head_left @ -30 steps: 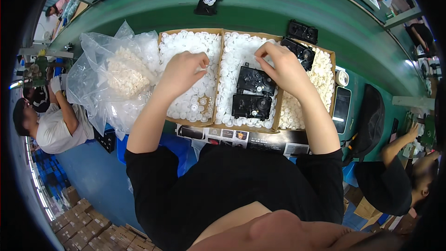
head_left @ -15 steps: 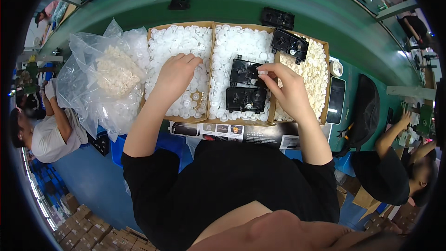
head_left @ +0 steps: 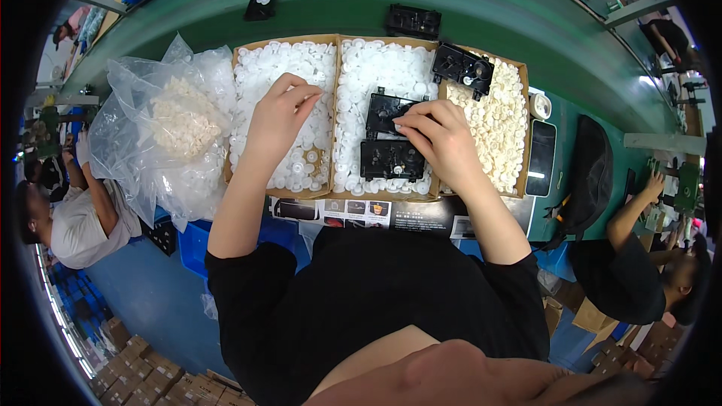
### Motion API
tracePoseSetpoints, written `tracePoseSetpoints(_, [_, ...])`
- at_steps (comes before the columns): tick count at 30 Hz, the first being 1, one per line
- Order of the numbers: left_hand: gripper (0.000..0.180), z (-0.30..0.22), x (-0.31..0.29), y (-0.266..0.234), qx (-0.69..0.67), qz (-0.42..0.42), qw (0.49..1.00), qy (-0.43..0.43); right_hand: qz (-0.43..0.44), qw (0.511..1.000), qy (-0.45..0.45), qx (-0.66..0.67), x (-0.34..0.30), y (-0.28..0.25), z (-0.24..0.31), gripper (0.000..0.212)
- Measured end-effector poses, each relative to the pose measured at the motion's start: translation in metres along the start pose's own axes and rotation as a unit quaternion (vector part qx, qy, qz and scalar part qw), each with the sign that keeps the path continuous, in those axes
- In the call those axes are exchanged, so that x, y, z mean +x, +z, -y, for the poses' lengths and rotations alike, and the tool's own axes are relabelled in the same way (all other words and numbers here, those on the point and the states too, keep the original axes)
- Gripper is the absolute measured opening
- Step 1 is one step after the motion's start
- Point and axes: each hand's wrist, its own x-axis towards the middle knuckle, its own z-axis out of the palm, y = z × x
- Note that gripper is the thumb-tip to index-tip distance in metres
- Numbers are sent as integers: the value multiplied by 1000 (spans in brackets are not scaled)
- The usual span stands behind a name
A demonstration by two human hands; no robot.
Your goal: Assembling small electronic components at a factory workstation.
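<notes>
My right hand (head_left: 445, 139) bends over a black plastic housing (head_left: 387, 111) and pinches a small white plastic part (head_left: 398, 127) at its right side. A second black housing (head_left: 392, 160) lies just nearer to me; both rest on white plastic wheels (head_left: 382, 68) in the middle cardboard box. My left hand (head_left: 282, 113) hovers above the left box of white wheels (head_left: 259, 60). Its thumb and fingertips are drawn together, and whatever lies between them is too small to make out. A third black housing (head_left: 462, 70) straddles the middle box and the box of cream parts (head_left: 496, 116).
On the green belt (head_left: 331, 7) beyond the boxes lie two black housings (head_left: 414, 21) (head_left: 263, 1). A clear bag of cream parts (head_left: 184, 120) stands at the left. Right of the boxes are a phone (head_left: 541, 158), a tape roll (head_left: 540, 106) and a black bag (head_left: 590, 173). Other people sit at both sides.
My right hand has moved left and slightly nearer, over the upper housing in the middle box. My left fingers have closed together. The housings on the belt have shifted left.
</notes>
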Motion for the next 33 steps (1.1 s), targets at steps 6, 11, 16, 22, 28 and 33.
tracePoseSetpoints(6, [19,-11,7,7,-80,-58,991,93,16,1000,-5,-20,1,4,-5,13])
tracePoseSetpoints(11, [21,-45,16,16,-197,39,979,45,28,999,20,-25,0,1,-6,16])
tracePoseSetpoints(16, [21,-67,21,37,-227,75,965,110,-42,998,48,-10,3,-24,4,19])
tracePoseSetpoints(22, [26,-75,21,50,-261,128,952,99,-64,994,82,-14,-7,-43,-7,19])
tracePoseSetpoints(28, [33,-67,19,60,-177,130,965,141,-80,993,92,-7,-13,-49,-13,17])
tracePoseSetpoints(33, [44,-65,20,59,-75,102,972,199,-97,990,100,-27,-17,-56,-18,15])
